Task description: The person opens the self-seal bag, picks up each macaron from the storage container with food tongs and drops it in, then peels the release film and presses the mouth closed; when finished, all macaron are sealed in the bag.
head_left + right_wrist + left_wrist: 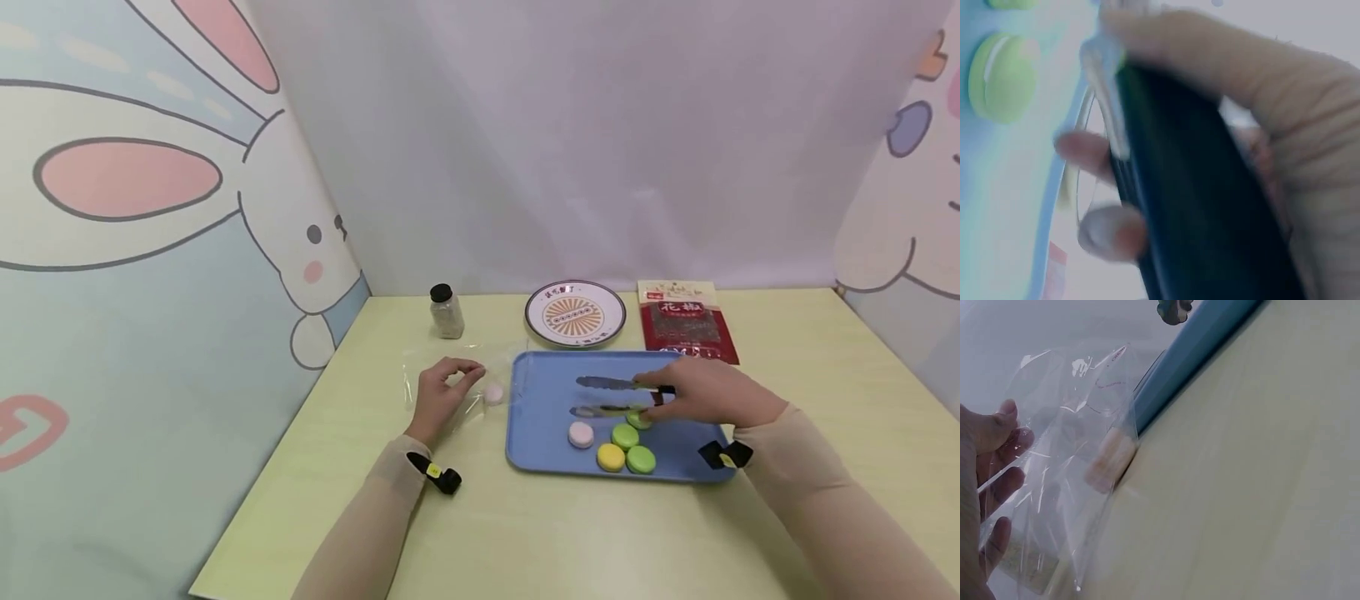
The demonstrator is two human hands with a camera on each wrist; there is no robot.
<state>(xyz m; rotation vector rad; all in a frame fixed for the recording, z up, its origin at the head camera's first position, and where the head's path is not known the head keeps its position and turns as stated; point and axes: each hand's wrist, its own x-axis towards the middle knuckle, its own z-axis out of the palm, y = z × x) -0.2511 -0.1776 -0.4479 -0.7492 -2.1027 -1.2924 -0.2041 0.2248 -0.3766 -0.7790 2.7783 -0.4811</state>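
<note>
My left hand (444,396) pinches the edge of a clear plastic bag (1063,412) left of the blue tray (528,454). One pink macaron (492,393) lies inside the bag. Over the tray, my right hand (708,390) grips a pair of tongs (606,383) with dark handles, blurred in the right wrist view. The tongs' arms are spread, pointing left, with nothing between the tips. Below them on the tray sit a pink macaron (581,434), a yellow macaron (611,457) and green macarons (625,436); one green macaron (637,420) is partly hidden by the tongs.
A black-lidded jar (447,312) stands at the back left. Behind the tray lie a patterned white plate (536,321) and a red packet (727,346). A pale wall closes off the table's far edge, with cartoon-printed panels on both sides.
</note>
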